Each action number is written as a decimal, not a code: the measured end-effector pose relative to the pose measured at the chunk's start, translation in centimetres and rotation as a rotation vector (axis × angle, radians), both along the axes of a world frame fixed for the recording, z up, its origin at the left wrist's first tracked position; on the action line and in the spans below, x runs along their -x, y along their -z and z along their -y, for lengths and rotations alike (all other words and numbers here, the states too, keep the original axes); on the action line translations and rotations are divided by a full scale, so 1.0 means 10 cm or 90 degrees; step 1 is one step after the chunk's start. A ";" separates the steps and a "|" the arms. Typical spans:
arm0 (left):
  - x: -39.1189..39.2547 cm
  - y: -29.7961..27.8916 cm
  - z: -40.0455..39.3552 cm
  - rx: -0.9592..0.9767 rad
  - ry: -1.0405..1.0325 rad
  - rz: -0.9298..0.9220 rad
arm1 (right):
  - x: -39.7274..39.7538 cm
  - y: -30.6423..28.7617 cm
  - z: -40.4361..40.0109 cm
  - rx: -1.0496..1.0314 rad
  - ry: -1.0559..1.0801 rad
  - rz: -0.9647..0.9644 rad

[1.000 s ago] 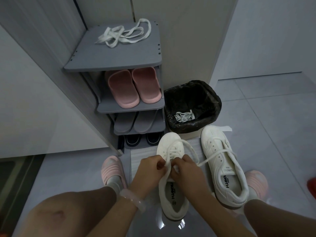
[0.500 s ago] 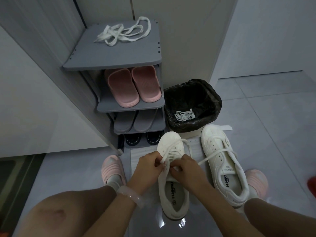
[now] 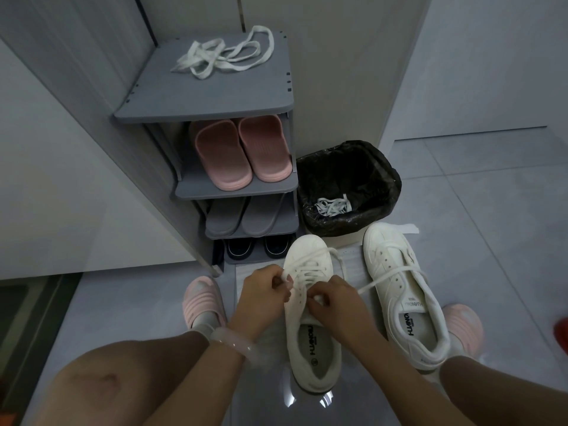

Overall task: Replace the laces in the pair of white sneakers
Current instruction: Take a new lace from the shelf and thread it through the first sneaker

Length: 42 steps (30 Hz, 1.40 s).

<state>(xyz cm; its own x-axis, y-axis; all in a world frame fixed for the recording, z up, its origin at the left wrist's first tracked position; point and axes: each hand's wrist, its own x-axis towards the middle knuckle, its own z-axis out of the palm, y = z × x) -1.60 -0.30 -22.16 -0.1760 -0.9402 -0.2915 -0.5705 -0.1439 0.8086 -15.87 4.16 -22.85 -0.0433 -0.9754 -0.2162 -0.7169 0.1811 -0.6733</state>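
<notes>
Fig.: L hand (image 3: 264, 292) and R hand (image 3: 338, 302), both w/ fingers (image 3: 284, 279) curled, pinching a flat white shoelace (image 3: 310, 272). Forearms reach fwd, converging at centre; translucent pink bangle (image 3: 235, 341) on L wrist. Bare knees flank both arms.

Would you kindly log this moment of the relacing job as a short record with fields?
left hand: pinches lace at left sneaker
right hand: pinches lace that trails over right sneaker
right sneaker: eyelets seem unlaced
spare laces: on top of rack
bin: holds loose laces
rack shelves: pink slippers, grey slippers
</notes>
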 end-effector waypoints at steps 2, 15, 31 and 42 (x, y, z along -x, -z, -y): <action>-0.01 0.02 0.01 -0.055 -0.016 -0.032 | 0.01 -0.01 0.00 0.001 -0.011 0.023; 0.05 0.01 -0.02 0.214 0.265 0.201 | -0.03 0.05 0.04 -0.054 0.051 0.091; 0.02 0.13 -0.06 -0.146 -0.083 -0.182 | -0.01 0.06 0.07 -0.043 0.054 0.083; 0.04 0.09 -0.03 -0.175 -0.084 -0.194 | -0.01 -0.02 0.11 -0.017 -0.010 -0.046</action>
